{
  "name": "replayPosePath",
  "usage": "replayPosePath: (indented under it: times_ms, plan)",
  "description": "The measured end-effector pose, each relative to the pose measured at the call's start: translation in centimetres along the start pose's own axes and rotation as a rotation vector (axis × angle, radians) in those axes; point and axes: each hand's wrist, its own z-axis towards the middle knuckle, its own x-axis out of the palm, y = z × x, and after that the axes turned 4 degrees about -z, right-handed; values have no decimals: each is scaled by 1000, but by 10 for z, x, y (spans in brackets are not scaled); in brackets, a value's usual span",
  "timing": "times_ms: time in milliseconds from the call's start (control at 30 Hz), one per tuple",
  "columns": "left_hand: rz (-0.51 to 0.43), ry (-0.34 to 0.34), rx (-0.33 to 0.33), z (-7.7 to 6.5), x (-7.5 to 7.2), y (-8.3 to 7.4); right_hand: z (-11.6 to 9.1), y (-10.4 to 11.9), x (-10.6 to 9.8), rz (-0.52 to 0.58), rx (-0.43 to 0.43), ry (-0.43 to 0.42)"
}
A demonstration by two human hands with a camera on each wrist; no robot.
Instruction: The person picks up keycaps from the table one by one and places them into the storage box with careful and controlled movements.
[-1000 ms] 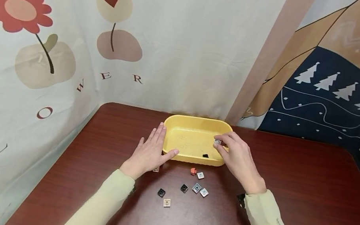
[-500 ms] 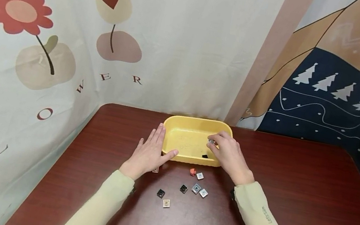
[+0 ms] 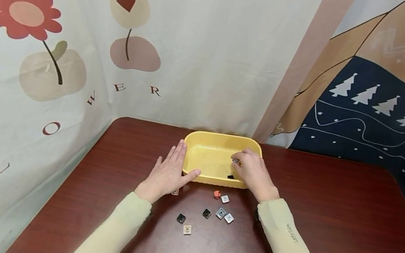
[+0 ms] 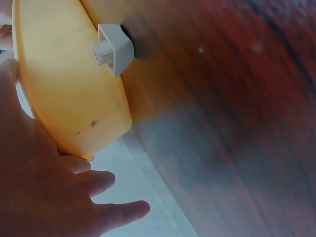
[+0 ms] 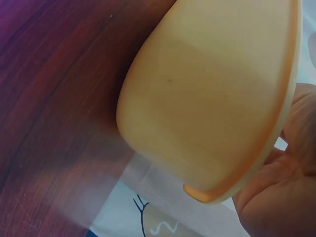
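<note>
A yellow plastic tub (image 3: 213, 181) sits at the back of the table. My left hand (image 3: 166, 176) rests on its left rim, fingers straight and thumb over the front edge. Inside the tub, my right hand (image 3: 254, 173) pinches a small pale grey keycap (image 3: 236, 162) between thumb and fingertips; the fingers partly cover it. A black keycap (image 3: 230, 177) lies on the tub floor below that hand. In the right wrist view the tub's outer wall (image 5: 197, 103) hides the fingertips. The left wrist view has a pale keycap (image 4: 123, 48) beside the tub, hollow side showing.
Several loose keycaps lie in front of the tub: a red one (image 3: 216, 194), white ones (image 3: 229, 218), a grey-blue one (image 3: 221, 213), black ones (image 3: 207, 213) and a beige one (image 3: 187, 230). A printed curtain (image 3: 215, 56) hangs behind the brown table (image 3: 332, 222).
My right hand has moved left and slightly lower into the tub, carrying the pale grey keycap. My left hand stays on the rim, and the keycaps on the table have not moved.
</note>
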Motion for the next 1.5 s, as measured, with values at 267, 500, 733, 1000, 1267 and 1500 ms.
replayPosePath:
  times_ms: [267, 500, 733, 1000, 1267, 1500]
  plan:
    - [-1, -6, 0, 0, 0, -1, 4, -1, 0, -1, 17, 41]
    - [17, -9, -1, 1, 1, -2, 5, -3, 1, 9, 36, 67]
    - [17, -13, 2, 2, 1, -2, 0, -3, 1, 5, 30, 46]
    - [18, -5, 7, 3, 0, -1, -20, 2, -4, 6, 9, -106]
    - [23, -17, 12, 1, 0, 0, -47, 7, -10, -12, -74, -233]
    - [10, 3, -4, 1, 0, -1, -68, 11, -16, -34, -142, -250]
